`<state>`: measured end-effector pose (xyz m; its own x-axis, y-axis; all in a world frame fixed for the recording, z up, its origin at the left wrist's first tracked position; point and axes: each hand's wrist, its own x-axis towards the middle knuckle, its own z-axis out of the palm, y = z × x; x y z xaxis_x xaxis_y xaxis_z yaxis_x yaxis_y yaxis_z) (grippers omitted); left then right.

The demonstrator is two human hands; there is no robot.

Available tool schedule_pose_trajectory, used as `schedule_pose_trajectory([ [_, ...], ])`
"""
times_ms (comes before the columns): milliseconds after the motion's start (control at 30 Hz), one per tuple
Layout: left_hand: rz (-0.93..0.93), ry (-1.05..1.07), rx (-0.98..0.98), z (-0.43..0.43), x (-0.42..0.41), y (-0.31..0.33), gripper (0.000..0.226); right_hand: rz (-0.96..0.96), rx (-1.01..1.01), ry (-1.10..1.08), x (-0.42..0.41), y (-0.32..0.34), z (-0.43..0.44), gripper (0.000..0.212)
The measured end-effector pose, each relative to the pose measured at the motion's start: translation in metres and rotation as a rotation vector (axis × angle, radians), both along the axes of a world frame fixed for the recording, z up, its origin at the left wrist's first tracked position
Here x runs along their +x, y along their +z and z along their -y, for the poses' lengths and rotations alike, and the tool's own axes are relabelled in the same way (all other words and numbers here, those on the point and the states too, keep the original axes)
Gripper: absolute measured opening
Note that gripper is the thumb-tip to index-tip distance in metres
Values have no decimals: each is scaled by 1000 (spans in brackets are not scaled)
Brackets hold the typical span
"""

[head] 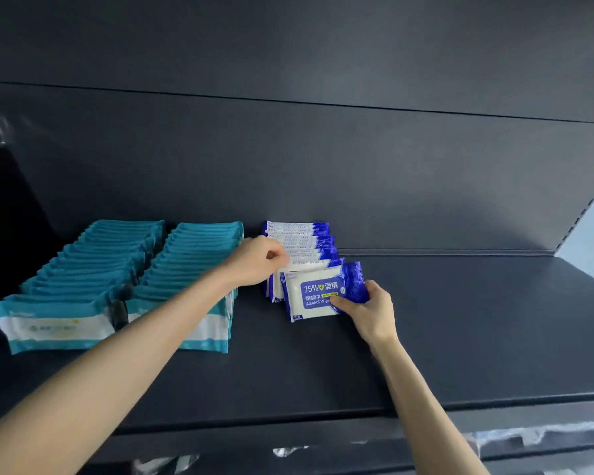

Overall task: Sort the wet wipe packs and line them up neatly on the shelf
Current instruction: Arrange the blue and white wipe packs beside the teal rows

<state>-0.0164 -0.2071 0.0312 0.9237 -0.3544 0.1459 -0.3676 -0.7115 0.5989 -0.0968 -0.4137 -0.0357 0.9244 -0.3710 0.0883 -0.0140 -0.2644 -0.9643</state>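
Alcohol wipe pack (314,296): long axis left-right, label forward, white with blue ends. Right hand (369,311) clamps its right end; left hand (258,260) fingers pinch the pack row (302,240) behind.

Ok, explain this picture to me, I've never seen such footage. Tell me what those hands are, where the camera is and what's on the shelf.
No machine here: a person works bare-handed, and the camera sits on their head, looking down at a shelf. Two rows of teal packs stand on the left, and beside them a row of blue packs. The left hand curls its fingers on that row's top edges. The right hand holds the front blue pack, labelled alcohol wipes, at the row's near end.
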Motion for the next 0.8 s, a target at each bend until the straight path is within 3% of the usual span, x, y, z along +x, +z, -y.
schedule_pose_trajectory([
  [233, 61, -45, 90, -8, -9, 0, 38, -44, -368, -24, 16, 5, -19, 42],
  [467, 145, -37, 209, -6, -9, -1, 36, 5, -318, 17, 20, 10, -28, 59],
  [633, 275, -28, 381, -3, -14, 4, 47, 66, -598, 40, 23, 9, -25, 97],
  [800, 371, -115, 655, -3, -12, 4, 45, 81, -815, 183, 32, 9, -21, 83],
])
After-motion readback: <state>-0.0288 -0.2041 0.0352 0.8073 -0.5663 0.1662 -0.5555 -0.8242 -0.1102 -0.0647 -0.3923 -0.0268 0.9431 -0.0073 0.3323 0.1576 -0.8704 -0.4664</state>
